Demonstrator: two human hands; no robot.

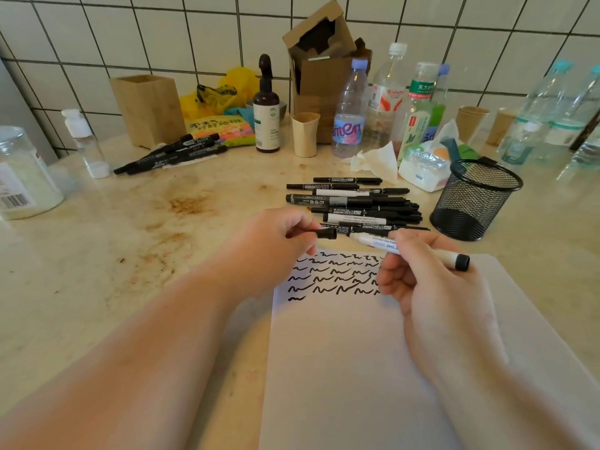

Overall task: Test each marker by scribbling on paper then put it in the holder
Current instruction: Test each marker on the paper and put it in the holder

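Note:
My right hand [418, 274] grips a white marker [376, 242] with a black end, its tip pointing left. My left hand [276, 241] pinches the marker's black cap [326, 234], held just apart from the tip. Both hands hover over the top of a white sheet of paper [357, 352] that carries several rows of black scribbles [331, 276]. Behind the hands lies a pile of black markers [354, 203]. A black mesh holder [474, 199] stands to the right of the pile and looks empty.
A second group of black markers [172, 154] lies at the back left near a wooden box [149, 108]. Plastic bottles [349, 112], a brown spray bottle [266, 105], a cardboard box [321, 66], paper cups [305, 134] and tissues [376, 160] crowd the back. A jar [22, 173] stands far left.

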